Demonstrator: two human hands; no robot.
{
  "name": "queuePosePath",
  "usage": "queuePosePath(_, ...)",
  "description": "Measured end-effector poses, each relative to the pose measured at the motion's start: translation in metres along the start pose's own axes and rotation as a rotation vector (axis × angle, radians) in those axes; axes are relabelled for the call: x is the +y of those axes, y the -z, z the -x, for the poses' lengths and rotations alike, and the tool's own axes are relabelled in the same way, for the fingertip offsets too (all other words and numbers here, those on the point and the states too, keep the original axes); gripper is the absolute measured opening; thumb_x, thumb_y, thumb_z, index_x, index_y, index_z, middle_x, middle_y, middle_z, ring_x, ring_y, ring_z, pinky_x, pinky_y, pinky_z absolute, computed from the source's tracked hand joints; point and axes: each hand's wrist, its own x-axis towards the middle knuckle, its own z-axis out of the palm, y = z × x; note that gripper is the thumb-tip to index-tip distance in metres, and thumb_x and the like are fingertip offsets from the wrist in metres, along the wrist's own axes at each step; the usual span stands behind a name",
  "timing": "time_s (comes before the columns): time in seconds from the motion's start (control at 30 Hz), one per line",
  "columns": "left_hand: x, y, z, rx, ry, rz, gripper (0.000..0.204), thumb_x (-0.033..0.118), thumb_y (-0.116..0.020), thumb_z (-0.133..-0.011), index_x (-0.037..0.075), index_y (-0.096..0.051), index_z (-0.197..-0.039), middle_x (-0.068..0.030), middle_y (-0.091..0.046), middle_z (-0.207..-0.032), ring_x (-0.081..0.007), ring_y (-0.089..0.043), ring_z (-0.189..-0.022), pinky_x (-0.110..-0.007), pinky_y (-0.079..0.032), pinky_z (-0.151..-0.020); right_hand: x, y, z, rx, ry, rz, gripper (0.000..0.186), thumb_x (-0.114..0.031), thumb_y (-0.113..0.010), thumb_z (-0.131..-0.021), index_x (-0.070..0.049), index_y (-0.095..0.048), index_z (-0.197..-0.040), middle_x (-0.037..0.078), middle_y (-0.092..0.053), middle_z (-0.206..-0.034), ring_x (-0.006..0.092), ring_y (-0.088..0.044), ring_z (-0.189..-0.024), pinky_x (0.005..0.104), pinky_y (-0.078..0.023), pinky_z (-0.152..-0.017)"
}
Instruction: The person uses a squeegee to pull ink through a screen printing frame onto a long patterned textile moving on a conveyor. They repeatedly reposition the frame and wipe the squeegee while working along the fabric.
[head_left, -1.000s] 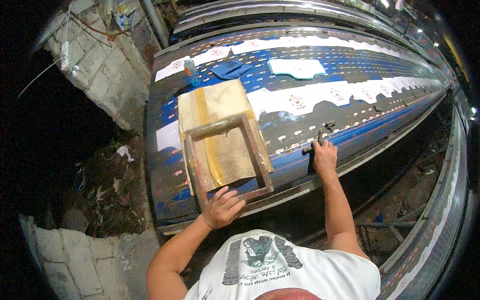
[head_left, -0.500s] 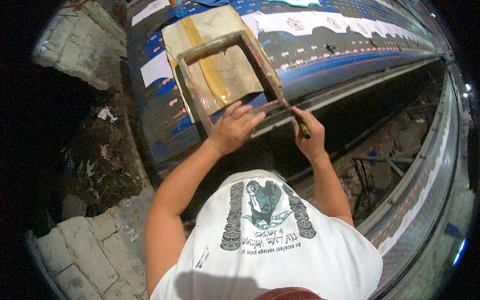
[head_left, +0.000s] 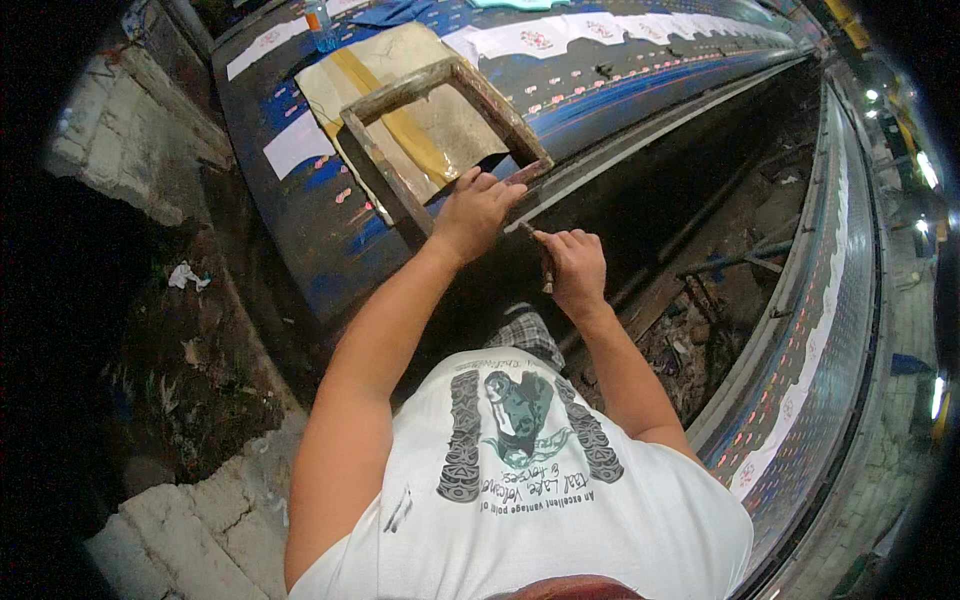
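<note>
A worn wooden frame (head_left: 395, 186), the shape of a small printing screen, tilts above a tan cardboard sheet (head_left: 318, 92) with a yellow tape strip. My left hand (head_left: 475, 212) grips its near bar, fingers over the wood. Whether mesh spans the frame I cannot tell. Closed around a small slim hand tool (head_left: 548, 272) is my right hand (head_left: 577, 268). The tool's pale tip points toward the frame's near bar, a little apart from it. Its exact kind is hidden by my fingers.
A long dark printing table (head_left: 300, 235) carries a row of white cut fabric pieces (head_left: 530, 38). A bottle (head_left: 320, 28) and blue cloth (head_left: 390, 12) lie at its far end. Another long table (head_left: 800, 370) runs along the right. Rough concrete blocks (head_left: 190, 520) and littered ground lie left.
My right hand has drawn the tool back from the frame's near right corner, toward me and left. My left hand keeps hold of the frame. The whole view has shifted.
</note>
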Motion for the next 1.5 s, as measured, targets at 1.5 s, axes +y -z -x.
queuePosePath(1.5, 0.009, 0.014, -0.017, -0.108, 0.020, 0.006, 0.017, 0.012, -0.072, -0.093, 0.013, -0.070, -0.110, -0.0050, -0.073, -0.112, -0.0299, -0.068, -0.123, -0.055, -0.045, -0.123, 0.005, -0.074, 0.019, -0.205, -0.880, -1.390, 0.017, -0.022, -0.072, -0.113, -0.007, -0.068, -0.120, -0.004, -0.061, -0.089, 0.0052, -0.051, -0.076, 0.0278, -0.043, -0.067)
